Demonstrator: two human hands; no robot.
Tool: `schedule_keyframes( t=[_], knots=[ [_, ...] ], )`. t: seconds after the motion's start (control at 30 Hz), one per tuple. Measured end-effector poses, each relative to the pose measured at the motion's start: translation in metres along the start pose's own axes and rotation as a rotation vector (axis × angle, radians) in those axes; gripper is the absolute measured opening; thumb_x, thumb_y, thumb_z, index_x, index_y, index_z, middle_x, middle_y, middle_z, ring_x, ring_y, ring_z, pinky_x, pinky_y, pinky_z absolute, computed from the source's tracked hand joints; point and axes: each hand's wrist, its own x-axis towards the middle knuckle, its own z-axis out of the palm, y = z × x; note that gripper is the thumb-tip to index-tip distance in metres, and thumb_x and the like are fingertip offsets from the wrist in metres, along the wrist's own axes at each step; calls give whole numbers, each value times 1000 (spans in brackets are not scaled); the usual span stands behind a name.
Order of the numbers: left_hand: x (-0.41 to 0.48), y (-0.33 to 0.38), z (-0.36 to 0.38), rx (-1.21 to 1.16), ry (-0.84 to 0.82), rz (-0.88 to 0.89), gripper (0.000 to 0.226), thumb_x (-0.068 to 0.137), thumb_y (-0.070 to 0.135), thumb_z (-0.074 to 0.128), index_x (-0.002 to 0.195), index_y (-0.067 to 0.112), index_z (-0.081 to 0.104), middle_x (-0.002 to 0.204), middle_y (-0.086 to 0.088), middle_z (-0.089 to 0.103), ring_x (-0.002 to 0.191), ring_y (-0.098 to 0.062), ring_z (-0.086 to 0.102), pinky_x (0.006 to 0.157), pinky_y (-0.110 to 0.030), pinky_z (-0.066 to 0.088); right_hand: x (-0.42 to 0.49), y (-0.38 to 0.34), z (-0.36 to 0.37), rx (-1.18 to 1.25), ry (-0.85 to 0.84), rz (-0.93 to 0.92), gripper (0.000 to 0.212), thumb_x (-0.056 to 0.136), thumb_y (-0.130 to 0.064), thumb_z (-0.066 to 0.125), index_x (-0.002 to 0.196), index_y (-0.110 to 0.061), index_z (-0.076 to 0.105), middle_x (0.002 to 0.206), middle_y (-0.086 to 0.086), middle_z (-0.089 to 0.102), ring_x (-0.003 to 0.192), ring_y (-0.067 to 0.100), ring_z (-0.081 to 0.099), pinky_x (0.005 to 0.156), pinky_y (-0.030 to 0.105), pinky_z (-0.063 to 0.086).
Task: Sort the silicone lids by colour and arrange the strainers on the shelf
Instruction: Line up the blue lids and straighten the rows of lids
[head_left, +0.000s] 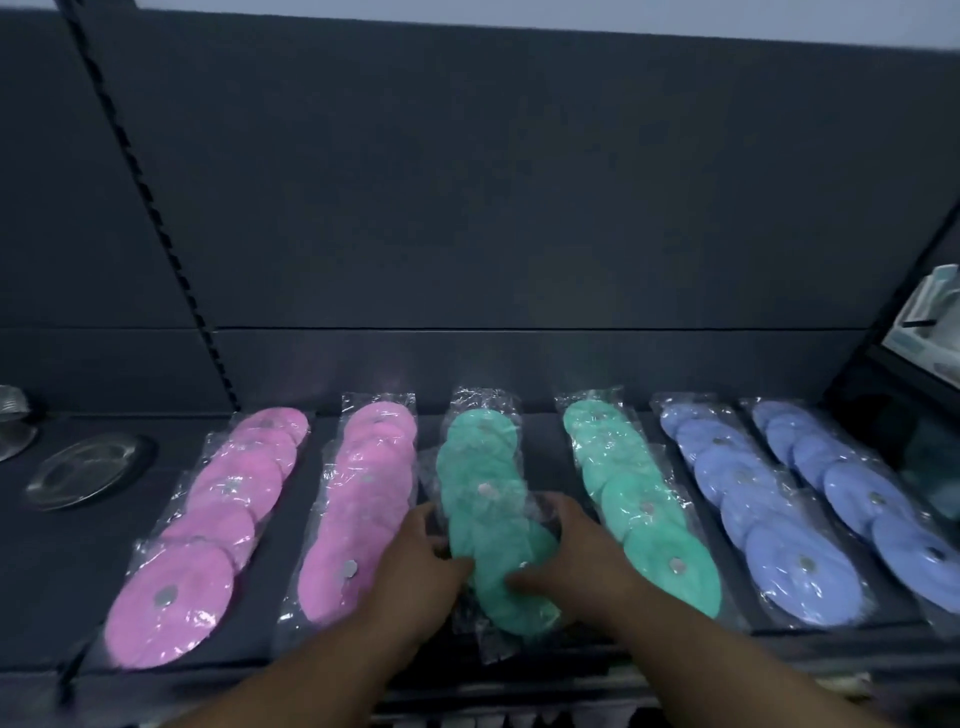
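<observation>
Head view: on the dark shelf (47, 587), the left hand (415, 561) and right hand (576, 551) hold the middle green lid pack (488, 509) by its near end, each grip curled round an edge of the wrap. Pink lid packs (358, 499) lie just left of it. Another green pack (639, 509) and blue lid packs (753, 509) lie to its right, and a metal strainer (85, 470) sits far left.

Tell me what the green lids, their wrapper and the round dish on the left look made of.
Green lids: soft matte silicone, probably; flat dull discs with small shiny centre spots. Wrapper: thin clear plastic film, crinkled with white glare. Dish: likely metal, grey sheen; blur leaves it open.
</observation>
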Motion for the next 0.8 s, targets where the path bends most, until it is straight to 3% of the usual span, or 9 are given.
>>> schedule_keyframes(
  t=[0.2,0.27,0.37,0.43,0.53,0.63,0.7,0.8],
  knots=[
    [17,-6,-7,-164,-43,-34,30,88,-7,55,108,13,65,91,-3,73,67,-9,67,54,-18,50,0,7,-2,206,30,135,108,48,-33,92,140,-23,36,116,1,62,101,17,63,87,35,54],
    [24,-9,-8,-149,17,-33,27,87,-4,56,105,14,66,90,1,73,77,-15,69,65,-29,56,1,7,-2,164,18,131,107,55,-31,91,144,-22,32,118,1,60,104,17,60,86,28,50],
    [28,-7,-6,-73,34,-37,22,88,2,58,99,19,66,90,2,73,84,-19,69,82,-43,57,-1,3,-2,82,5,38,87,65,-26,86,139,-25,40,106,-10,56,95,8,57,77,14,44],
    [26,-3,-3,15,-11,-36,23,89,5,55,94,26,64,91,5,72,82,-15,68,77,-35,57,0,2,2,55,-7,-19,83,66,-27,85,137,-29,41,111,-13,58,94,2,57,74,7,42],
    [20,3,-4,153,-31,15,26,85,5,51,87,29,63,88,9,70,77,-8,66,62,-20,52,3,5,9,-7,24,-93,88,64,-35,84,139,-32,38,129,-8,52,109,4,54,89,10,38],
    [18,8,-1,148,1,62,28,83,-1,48,90,22,61,85,7,68,74,-4,64,51,-9,44,8,9,10,14,82,-151,93,55,-37,86,135,-35,38,126,-11,42,116,5,46,96,13,34],
    [20,12,5,79,25,50,31,84,-1,49,100,23,61,93,6,69,80,-5,65,57,-10,48,16,12,11,118,94,-156,97,45,-40,86,131,-38,41,128,-12,45,116,4,49,100,21,42],
    [26,16,16,35,81,-16,35,86,8,53,115,27,52,108,4,64,96,-16,62,82,-30,53,27,13,15,194,72,-134,89,41,-38,86,118,-47,43,122,-13,55,107,4,58,93,29,51]
  ],
)
